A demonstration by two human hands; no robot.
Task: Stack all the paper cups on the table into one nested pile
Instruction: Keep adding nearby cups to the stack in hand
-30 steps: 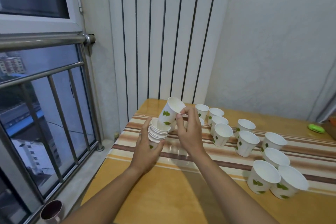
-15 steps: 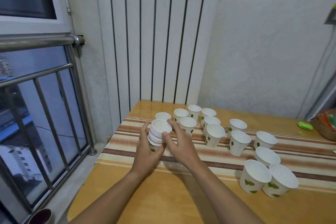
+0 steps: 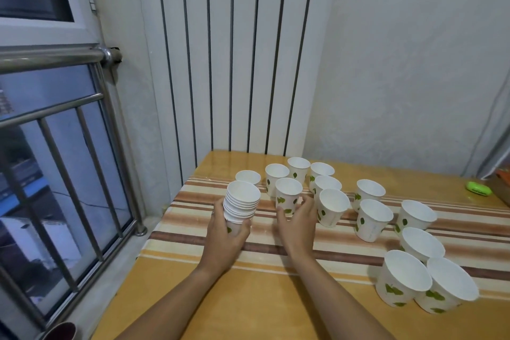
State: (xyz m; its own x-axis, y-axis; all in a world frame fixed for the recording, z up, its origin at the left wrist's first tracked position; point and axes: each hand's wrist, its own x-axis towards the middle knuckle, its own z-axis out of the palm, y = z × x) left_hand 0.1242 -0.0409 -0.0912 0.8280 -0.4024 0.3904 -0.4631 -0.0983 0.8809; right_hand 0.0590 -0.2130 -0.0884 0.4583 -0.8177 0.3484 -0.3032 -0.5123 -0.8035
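Observation:
My left hand grips the base of a nested pile of white paper cups, tilted slightly, over the striped cloth. My right hand curls round the lower part of a single upright cup with green leaf marks, thumb on its left side and fingers on its right. Several more loose cups stand upright behind and to the right, among them one just behind the pile and a close pair at the front right.
The wooden table carries a striped runner. A green object lies at the far right edge. A radiator wall stands behind, a window with metal rails to the left, and a dark cup sits on the floor.
The cup my right hand held was dropped into the pile. My right hand then moved right and closed round another loose cup. The left hand kept its hold.

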